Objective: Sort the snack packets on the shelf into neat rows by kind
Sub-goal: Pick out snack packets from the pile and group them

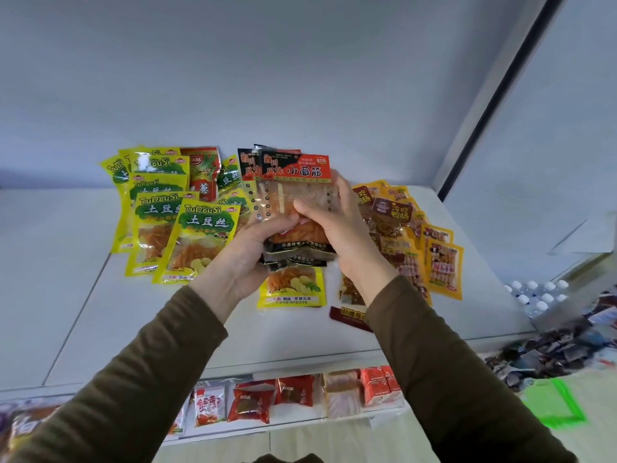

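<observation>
Both hands hold a small stack of red-and-black gluten snack packets [295, 192] upright above the white shelf top [100, 329]. My left hand [247, 252] grips the stack's lower left, my right hand [347, 228] its right side with the thumb across the front. Yellow-green potato-shred packets [197, 238] lie overlapped at the left, and one more yellow packet [292, 289] lies under the held stack. A red packet [203, 175] sits among the yellow ones at the back. Orange duck-intestine and sausage packets [440, 262] lie fanned at the right.
A dark red packet [347, 317] lies near the shelf's front edge under my right wrist. The lower shelf [300, 426] holds red and orange snack packs. White bottle caps [537, 295] and scattered packets show on the floor at right. A grey wall stands behind.
</observation>
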